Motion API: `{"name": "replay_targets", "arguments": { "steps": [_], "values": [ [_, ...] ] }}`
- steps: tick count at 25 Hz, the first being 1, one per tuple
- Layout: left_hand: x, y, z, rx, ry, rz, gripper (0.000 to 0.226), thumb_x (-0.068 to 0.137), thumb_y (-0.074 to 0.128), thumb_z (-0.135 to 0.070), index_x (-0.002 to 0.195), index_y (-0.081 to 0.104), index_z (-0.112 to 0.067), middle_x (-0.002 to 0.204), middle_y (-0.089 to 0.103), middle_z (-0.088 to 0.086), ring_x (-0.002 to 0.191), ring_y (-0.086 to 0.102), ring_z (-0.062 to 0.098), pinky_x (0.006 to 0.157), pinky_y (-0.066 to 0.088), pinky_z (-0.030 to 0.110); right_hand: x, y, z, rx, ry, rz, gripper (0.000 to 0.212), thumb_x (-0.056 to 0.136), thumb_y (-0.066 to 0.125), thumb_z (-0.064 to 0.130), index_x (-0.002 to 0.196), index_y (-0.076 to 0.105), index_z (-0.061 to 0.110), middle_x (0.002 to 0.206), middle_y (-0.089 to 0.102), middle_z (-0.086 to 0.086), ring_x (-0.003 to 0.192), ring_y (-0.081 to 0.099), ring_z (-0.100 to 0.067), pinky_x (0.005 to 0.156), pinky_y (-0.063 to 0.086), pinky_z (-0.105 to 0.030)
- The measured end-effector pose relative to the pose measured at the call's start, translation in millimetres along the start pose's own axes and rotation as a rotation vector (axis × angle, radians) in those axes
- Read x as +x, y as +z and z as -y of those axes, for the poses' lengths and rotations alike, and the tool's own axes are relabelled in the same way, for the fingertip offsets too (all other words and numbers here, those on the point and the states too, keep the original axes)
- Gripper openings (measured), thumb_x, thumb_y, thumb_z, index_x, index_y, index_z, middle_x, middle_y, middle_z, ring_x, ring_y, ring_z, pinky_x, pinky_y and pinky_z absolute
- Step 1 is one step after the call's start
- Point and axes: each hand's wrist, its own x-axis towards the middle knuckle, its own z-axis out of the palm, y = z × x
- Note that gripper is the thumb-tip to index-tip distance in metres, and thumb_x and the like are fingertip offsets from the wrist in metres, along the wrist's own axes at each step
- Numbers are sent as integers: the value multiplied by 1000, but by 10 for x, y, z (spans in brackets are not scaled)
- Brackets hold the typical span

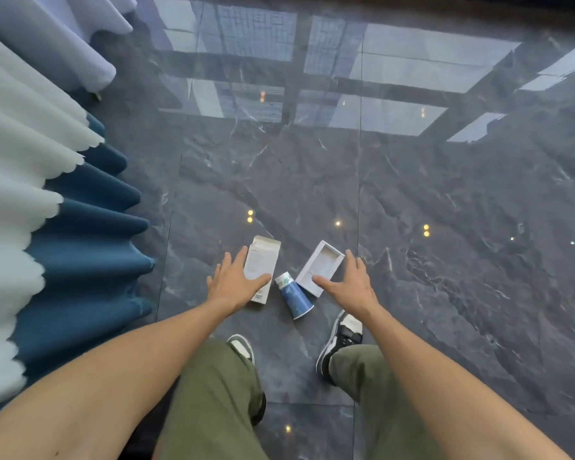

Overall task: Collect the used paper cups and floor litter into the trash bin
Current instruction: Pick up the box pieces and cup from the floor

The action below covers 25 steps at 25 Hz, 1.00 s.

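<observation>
The left hand (234,282) has its fingers spread wide and flat, gripping nothing, overlapping the closed white cardboard box (262,265) from the camera's view; whether it touches the box I cannot tell. The right hand (350,285) is likewise splayed and empty, its thumb reaching over the edge of the open white cardboard tray (321,265). Between the two boxes lies one blue paper cup (296,298) on its side, mouth toward the person. That makes three litter pieces on the glossy dark marble floor (445,210): two boxes, one cup. Two black-and-white sneakers (340,340) stand just behind. Blue-and-white pleated table skirting (80,244) hangs at left.
</observation>
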Motion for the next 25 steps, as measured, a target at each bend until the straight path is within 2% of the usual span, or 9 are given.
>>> {"name": "replay_targets", "arguments": {
  "steps": [2, 4, 6, 10, 13, 15, 19, 22, 25],
  "values": [
    [660, 422, 39, -40, -18, 18, 100, 83, 67, -67, 164, 17, -35, 172, 19, 11, 157, 22, 34, 123, 22, 57, 712, 317, -243, 50, 30, -16, 114, 83, 76, 56, 164, 3, 22, 171, 6, -8, 157, 13, -30, 120, 25, -47],
    [1300, 920, 144, -99, -9, 14, 99, 75, 66, -72, 159, 29, -33, 160, 40, 8, 149, 37, 34, 117, 34, 57, 1392, 719, -567, 43, 13, -49, 123, 80, 77, 59, 164, -6, 24, 172, -6, -9, 159, 7, -31, 123, 23, -51],
    [1723, 1227, 244, -116, -9, 12, 100, 64, 61, -76, 151, 36, -34, 144, 54, 2, 137, 49, 31, 108, 41, 57, 1804, 968, -742, -10, -26, -68, 123, 80, 78, 58, 163, -6, 24, 172, -5, -10, 158, 8, -30, 121, 27, -51],
    [2500, 1835, 528, -107, -61, -27, 102, 70, 70, -64, 156, 29, -27, 147, 51, 6, 136, 50, 34, 108, 43, 56, 2592, 1597, -1222, -1, 37, -138, 118, 79, 79, 57, 161, 2, 20, 167, 8, -6, 151, 23, -33, 113, 37, -52],
    [2879, 2124, 676, -71, -139, -75, 104, 77, 77, -59, 155, 27, -12, 153, 44, 12, 141, 46, 36, 111, 41, 54, 3013, 1945, -1505, 52, 217, -217, 121, 80, 80, 53, 161, 0, 13, 166, 13, -15, 151, 24, -37, 113, 36, -55],
    [3052, 2241, 758, -40, -165, -80, 110, 76, 80, -59, 155, 24, -7, 155, 42, 14, 142, 44, 37, 112, 40, 53, 3193, 2076, -1627, 69, 368, -269, 121, 79, 83, 48, 160, 5, 3, 161, 25, -21, 147, 30, -40, 110, 38, -54],
    [3259, 2407, 823, 3, -192, -111, 123, 64, 90, -58, 151, 24, -3, 148, 43, 16, 136, 48, 38, 107, 45, 51, 3426, 2310, -1856, 219, 524, -280, 89, 81, 84, 37, 143, 36, -3, 149, 46, -25, 134, 50, -44, 105, 47, -50],
    [3288, 2415, 845, -62, -201, -111, 109, 60, 95, -52, 137, 36, -3, 137, 44, 15, 117, 61, 39, 97, 53, 51, 3435, 2396, -1915, 269, 518, -290, 54, 90, 71, 26, 131, 47, 2, 135, 60, -21, 119, 61, -43, 97, 54, -49],
    [3276, 2354, 878, -148, -179, -95, 93, 63, 95, -47, 129, 40, -10, 127, 43, 10, 101, 62, 34, 84, 54, 44, 3444, 2310, -1829, 324, 448, -364, 34, 95, 58, 25, 122, 51, 5, 126, 64, -19, 111, 64, -42, 88, 51, -42]
  ]
}}
